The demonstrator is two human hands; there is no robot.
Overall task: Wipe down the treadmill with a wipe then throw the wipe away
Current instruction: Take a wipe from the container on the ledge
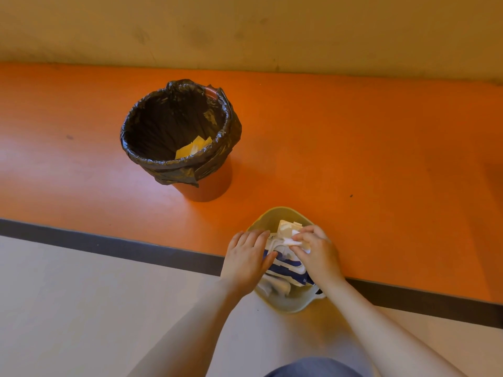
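A blue and white pack of wipes (285,265) lies in a pale yellow tub (283,303) on the floor, its flap lid raised. My left hand (249,261) rests on the pack's left side and holds it down. My right hand (317,253) pinches a white wipe (295,242) at the pack's opening. An orange bin (206,183) lined with a black bag (223,137) stands on the floor to the upper left, with yellow and white paper at its bottom. No treadmill is in view.
The floor has an orange band (353,148), a dark stripe (109,244) and a pale grey area (81,308) nearest me. A yellowish wall (245,28) runs along the back. My knee in blue cloth (313,368) shows at the bottom edge.
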